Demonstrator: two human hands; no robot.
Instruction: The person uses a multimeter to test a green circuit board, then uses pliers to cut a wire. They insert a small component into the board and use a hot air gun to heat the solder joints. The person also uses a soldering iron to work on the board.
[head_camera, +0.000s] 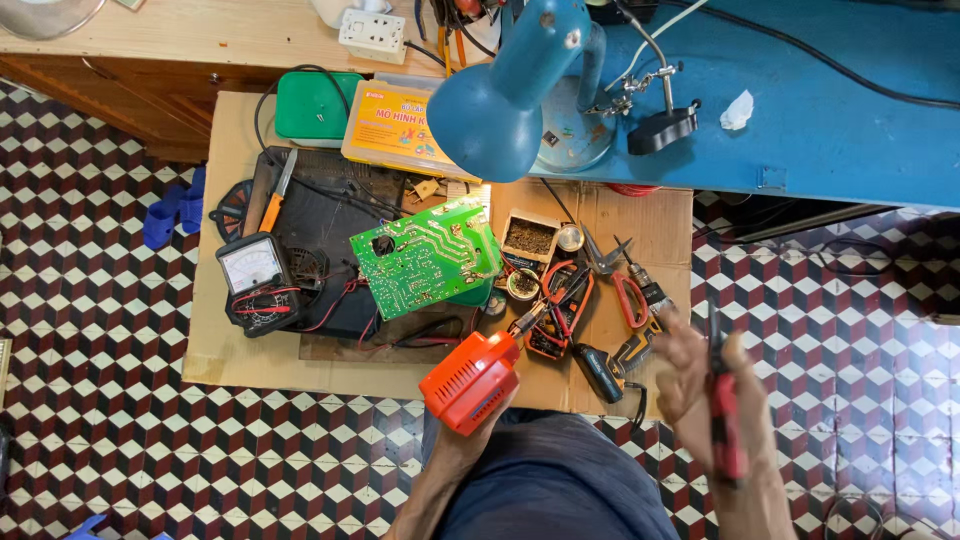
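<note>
The left hand (470, 425) is mostly hidden behind the orange soldering gun (472, 380) it grips, whose tip points up toward the green circuit board (428, 256). The right hand (715, 400) is blurred; it closes around a red-and-black handled tool (724, 405) held upright off the right edge of the cardboard sheet (215, 340). Which tool it is cannot be made out. One circuit board lies tilted on a dark appliance base (320, 250) near the cardboard's middle. Bare cardboard shows along the left and lower left edges; the right half is crowded. One analog multimeter (257, 280) sits at the left, one orange-cased meter (560, 310) just right of the gun's tip, one pair of red-handled pliers (622, 280) beside it. One blue desk lamp (505, 85) overhangs the top edge, covering part of a yellow box (385, 125). Patterned tiled floor (100, 420) lies open on both sides.
</note>
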